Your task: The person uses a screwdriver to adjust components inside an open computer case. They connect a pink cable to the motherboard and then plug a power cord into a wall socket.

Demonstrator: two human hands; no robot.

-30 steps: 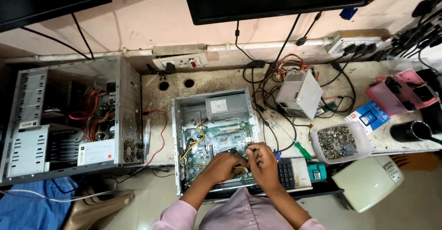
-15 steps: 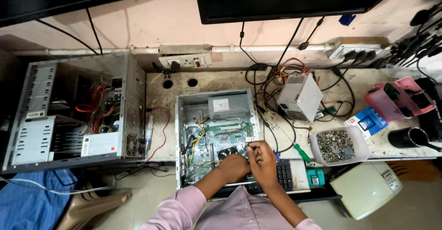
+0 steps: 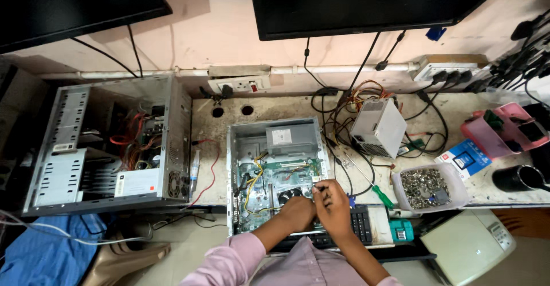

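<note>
Far left: a large open tower case (image 3: pixel 109 143) lies on its side, red and orange wires showing inside, with blue cloth (image 3: pixel 34 251) below it on the floor.
Centre: a small desktop computer (image 3: pixel 278 171) lies open on the stained workbench (image 3: pixel 217 120), its green board, yellow cables and black fan exposed.
Left hand: the left hand (image 3: pixel 297 212) rests on the near edge of the small desktop computer, just right of the fan, fingers curled; what they hold, if anything, cannot be told.
Right hand: the right hand (image 3: pixel 332 206) sits touching the left one, fingertips pinched on a small part over the board's right edge; the part is too small to identify.
Below the hands: a black keyboard (image 3: pixel 358 228) lies partly under the forearms.
Right of centre: a grey power supply (image 3: pixel 378 126) stands tilted among tangled cables, and a green-handled screwdriver (image 3: pixel 375 189) lies near it.
Right: a clear tub of screws (image 3: pixel 427 185) sits beside a blue card (image 3: pixel 465 160), a pink tray (image 3: pixel 501 128) and a black mug (image 3: pixel 518 178).
</note>
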